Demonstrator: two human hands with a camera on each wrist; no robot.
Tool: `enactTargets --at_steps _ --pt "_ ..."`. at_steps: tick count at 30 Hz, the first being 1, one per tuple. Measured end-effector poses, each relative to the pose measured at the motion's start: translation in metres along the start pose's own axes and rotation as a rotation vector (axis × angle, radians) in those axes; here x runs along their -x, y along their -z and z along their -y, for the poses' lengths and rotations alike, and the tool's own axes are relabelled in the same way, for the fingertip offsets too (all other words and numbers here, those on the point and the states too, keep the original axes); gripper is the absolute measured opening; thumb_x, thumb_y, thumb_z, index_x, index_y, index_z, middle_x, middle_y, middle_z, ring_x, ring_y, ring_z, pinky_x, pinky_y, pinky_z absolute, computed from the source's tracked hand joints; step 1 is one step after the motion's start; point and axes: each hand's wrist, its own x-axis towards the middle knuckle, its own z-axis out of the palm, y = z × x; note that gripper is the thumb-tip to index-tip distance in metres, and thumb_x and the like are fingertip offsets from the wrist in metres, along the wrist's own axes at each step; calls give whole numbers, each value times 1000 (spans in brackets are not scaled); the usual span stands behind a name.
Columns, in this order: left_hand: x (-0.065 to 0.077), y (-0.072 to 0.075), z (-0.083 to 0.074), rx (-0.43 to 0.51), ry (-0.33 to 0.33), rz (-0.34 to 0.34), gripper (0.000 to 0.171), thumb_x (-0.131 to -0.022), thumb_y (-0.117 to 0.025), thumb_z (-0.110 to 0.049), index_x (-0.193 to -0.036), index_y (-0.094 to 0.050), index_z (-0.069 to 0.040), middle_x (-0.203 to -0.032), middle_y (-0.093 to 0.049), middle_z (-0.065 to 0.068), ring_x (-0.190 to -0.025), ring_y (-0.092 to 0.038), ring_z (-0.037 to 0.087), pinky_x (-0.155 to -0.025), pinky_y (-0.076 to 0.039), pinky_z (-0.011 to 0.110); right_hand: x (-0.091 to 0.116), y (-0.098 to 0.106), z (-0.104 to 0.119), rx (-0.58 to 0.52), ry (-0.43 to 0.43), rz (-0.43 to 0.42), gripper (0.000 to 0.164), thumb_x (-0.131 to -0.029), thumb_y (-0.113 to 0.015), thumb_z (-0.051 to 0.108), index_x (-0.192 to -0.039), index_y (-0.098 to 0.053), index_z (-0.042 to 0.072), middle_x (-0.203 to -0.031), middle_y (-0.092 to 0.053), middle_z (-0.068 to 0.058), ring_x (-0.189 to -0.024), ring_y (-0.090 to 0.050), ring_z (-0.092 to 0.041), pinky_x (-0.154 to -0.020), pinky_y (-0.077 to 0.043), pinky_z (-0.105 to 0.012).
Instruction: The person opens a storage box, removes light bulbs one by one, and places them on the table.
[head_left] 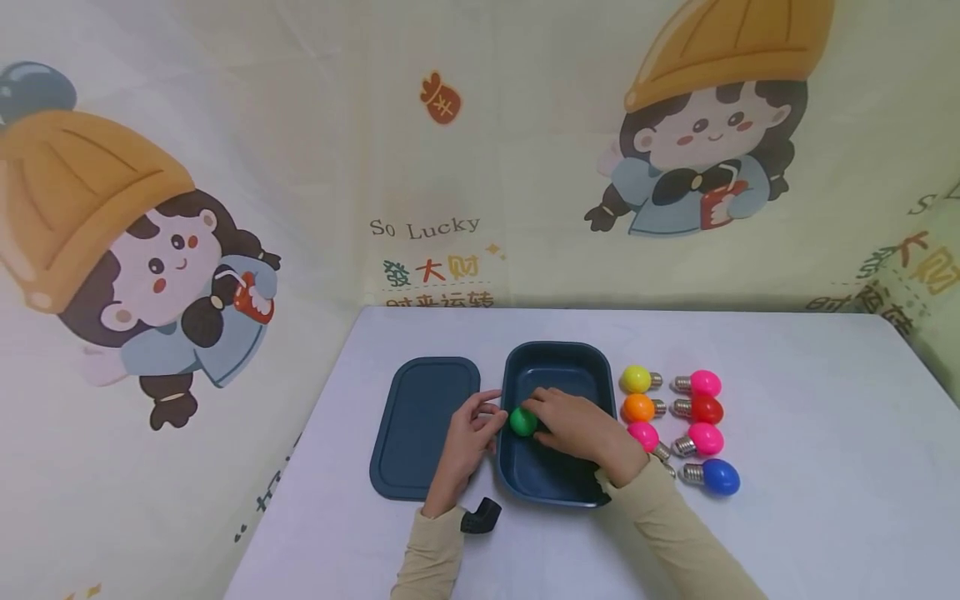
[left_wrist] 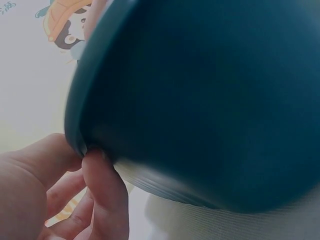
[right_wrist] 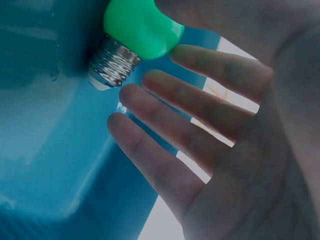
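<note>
In the head view, my left hand point(head_left: 472, 429) is at the left side of a dark blue rectangular box point(head_left: 551, 487). The left wrist view shows its thumb and forefinger pinching the box's rim point(left_wrist: 75, 115). Over the box reaches my right hand point(head_left: 573, 425), holding a green light bulb point(head_left: 523, 422) at the box's left inner side. In the right wrist view, the bulb point(right_wrist: 142, 30) sits between thumb and forefinger, its silver screw base point(right_wrist: 114, 62) pointing down-left. The other fingers point(right_wrist: 170, 145) are stretched out and spread.
A dark blue lid point(head_left: 423, 429) lies left of the box. Right of it, several bulbs lie in two columns, among them a yellow bulb point(head_left: 636, 379), an orange bulb point(head_left: 639, 408), a red bulb point(head_left: 707, 409) and a blue bulb point(head_left: 722, 477). My right forearm partly covers the nearest ones.
</note>
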Motion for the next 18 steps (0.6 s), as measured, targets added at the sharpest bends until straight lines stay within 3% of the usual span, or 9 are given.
enactTargets --at_steps 7,18 --pt "-2 -1 8 -4 -18 -21 40 -96 -65 -14 -135 -58 -9 -107 -60 14 -71 -59 10 -53 -48 21 -6 -1 0 32 14 9 40 -86 -78 20 -122 -66 5 -104 -66 -7 -91 -59 -20 -83 -57 -37" --pt "-4 0 8 13 -10 -17 42 -96 -65 -13 -137 -56 -8 -108 -61 13 -74 -59 11 -52 -48 22 -12 -5 -4 8 -10 70 36 -89 -75 23 -120 -68 7 -103 -68 -7 -91 -59 -21 -85 -56 -39"
